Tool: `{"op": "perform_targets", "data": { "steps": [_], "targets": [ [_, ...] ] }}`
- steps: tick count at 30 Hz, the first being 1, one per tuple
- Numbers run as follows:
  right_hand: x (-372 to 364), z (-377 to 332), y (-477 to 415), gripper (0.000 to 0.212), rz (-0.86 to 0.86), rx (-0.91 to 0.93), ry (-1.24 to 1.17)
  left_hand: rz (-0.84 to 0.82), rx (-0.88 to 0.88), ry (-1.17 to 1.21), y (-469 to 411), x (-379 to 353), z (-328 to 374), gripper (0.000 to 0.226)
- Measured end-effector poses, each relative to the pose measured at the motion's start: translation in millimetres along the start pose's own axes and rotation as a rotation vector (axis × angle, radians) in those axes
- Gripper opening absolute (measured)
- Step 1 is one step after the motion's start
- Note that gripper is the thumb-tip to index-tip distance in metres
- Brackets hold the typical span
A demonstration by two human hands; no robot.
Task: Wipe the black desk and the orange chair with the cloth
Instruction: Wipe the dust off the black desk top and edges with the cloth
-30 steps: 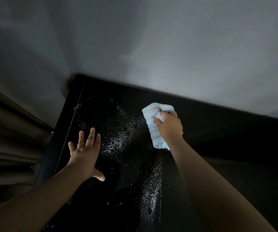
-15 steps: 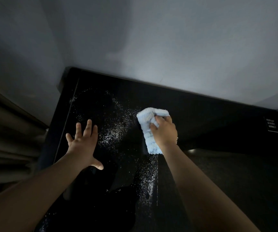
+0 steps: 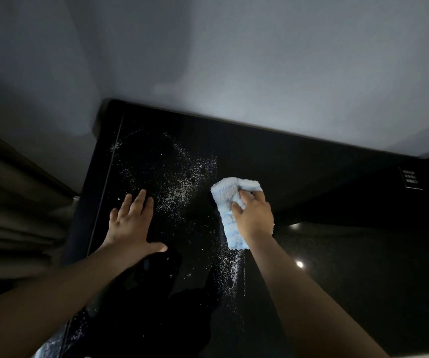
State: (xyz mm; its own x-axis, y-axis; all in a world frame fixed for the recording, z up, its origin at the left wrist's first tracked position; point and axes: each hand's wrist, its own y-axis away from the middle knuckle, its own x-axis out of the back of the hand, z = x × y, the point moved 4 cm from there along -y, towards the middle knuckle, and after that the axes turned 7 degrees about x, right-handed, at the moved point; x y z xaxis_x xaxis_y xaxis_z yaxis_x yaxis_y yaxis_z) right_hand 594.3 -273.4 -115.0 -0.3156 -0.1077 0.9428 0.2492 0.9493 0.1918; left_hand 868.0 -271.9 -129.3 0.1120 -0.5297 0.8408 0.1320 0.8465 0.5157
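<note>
a pale grey wall (image 3: pixel 259 73) fills the top of the view. brownish folds of curtain (image 3: pixel 14 215) hang at the left edge. a small dark label (image 3: pixel 411 179) with white print, too small to read, sits at far right.

Desk: the black desk (image 3: pixel 298 171) fills the lower view, glossy, set against a pale wall (image 3: pixel 234 60).
Crumbs: white specks (image 3: pixel 182 187) scattered between the two hands, with a thinner trail (image 3: pixel 231 270) running toward the near edge.
Right hand: the right hand (image 3: pixel 253 215) grips a folded light-blue cloth (image 3: pixel 230 202), pressed on the desk.
Left hand: the left hand (image 3: pixel 133 223) lies flat, fingers spread, palm down on the desk.
Label: a small dark sign (image 3: pixel 410 178) with white print, unreadable, at far right.
Curtain: brownish folds (image 3: pixel 14 215) at left.
</note>
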Motion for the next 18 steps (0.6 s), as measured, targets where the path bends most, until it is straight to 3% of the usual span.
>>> {"op": "perform_targets", "data": {
  "steps": [6,18],
  "targets": [
    [-3.4,-0.9,20.3,0.046,-0.007,-0.026,-0.007,-0.073,-0.116,-0.122,51.5,-29.7,-6.7,0.11],
    [-9.1,3.2,66.5,0.044,-0.004,-0.078,-0.027,-0.134,-0.116,-0.185,70.7,-45.4,-8.2,0.122]
  ]
}}
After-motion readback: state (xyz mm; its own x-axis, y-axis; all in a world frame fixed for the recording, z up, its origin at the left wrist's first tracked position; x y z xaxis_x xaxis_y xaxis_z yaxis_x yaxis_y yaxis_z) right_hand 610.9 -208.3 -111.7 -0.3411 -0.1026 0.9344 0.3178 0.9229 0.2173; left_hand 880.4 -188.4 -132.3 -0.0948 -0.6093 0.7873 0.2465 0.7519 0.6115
